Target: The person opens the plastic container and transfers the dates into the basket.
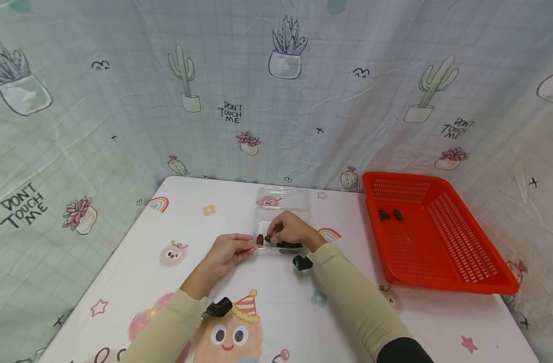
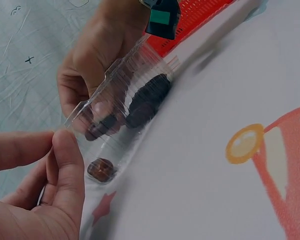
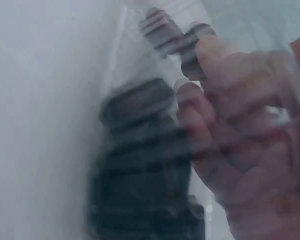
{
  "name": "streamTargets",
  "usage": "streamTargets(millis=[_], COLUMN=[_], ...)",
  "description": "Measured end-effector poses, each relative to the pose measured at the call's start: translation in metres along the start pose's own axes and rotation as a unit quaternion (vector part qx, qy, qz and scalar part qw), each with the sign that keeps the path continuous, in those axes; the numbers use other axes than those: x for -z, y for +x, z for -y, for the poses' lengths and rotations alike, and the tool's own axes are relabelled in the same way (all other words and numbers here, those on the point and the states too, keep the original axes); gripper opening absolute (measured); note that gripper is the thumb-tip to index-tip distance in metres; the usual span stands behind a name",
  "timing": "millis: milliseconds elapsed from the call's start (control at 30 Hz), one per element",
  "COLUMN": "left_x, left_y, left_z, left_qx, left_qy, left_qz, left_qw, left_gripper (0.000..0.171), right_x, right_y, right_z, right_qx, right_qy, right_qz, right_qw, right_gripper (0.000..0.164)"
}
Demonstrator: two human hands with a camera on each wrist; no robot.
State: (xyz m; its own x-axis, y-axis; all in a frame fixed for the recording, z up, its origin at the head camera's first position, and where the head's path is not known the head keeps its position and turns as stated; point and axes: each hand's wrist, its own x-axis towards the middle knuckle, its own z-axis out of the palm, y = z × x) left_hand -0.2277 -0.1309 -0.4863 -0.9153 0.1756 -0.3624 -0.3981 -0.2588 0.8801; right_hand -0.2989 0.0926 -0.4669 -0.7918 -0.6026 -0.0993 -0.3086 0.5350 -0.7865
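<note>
A clear plastic box (image 1: 262, 222) lies on the table with its lid folded back. My left hand (image 1: 228, 252) pinches the box's near left edge between thumb and fingers. Reaching inside, my right hand (image 1: 292, 229) holds a small dark oblong piece (image 2: 101, 128) by the fingertips. A reddish-brown ribbed piece (image 1: 260, 240) lies in the left corner of the box, beside the held one. Several blackish-green pieces (image 1: 289, 245) sit along the near wall to the right, under the right hand. The right wrist view is blurred through the plastic.
To the right stands a red slotted basket (image 1: 422, 247) with dark green pieces (image 1: 384, 215) near its left wall. A white cloth with cartoon prints (image 1: 181, 282) covers the table. Patterned curtains (image 1: 303, 111) hang behind and at both sides.
</note>
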Motion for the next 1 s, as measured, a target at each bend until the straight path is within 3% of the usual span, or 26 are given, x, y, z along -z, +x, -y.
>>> streamTargets(millis=[633,1000], left_x=[-0.003,-0.003], left_y=[-0.002,0.0], left_z=[-0.001,-0.002], left_qx=[0.009,0.014], left_qy=[0.012,0.009], left_qz=[-0.008,-0.009], left_qw=[0.9999,0.9998], left_gripper=[0.041,0.04], right_x=[0.046,0.08], right_y=[-0.022,-0.044], right_z=[0.015,0.021], right_qx=[-0.012,-0.028], right_qy=[0.064,0.05], right_qz=[-0.031,-0.058], right_qw=[0.997,0.997], right_gripper=[0.012,0.01])
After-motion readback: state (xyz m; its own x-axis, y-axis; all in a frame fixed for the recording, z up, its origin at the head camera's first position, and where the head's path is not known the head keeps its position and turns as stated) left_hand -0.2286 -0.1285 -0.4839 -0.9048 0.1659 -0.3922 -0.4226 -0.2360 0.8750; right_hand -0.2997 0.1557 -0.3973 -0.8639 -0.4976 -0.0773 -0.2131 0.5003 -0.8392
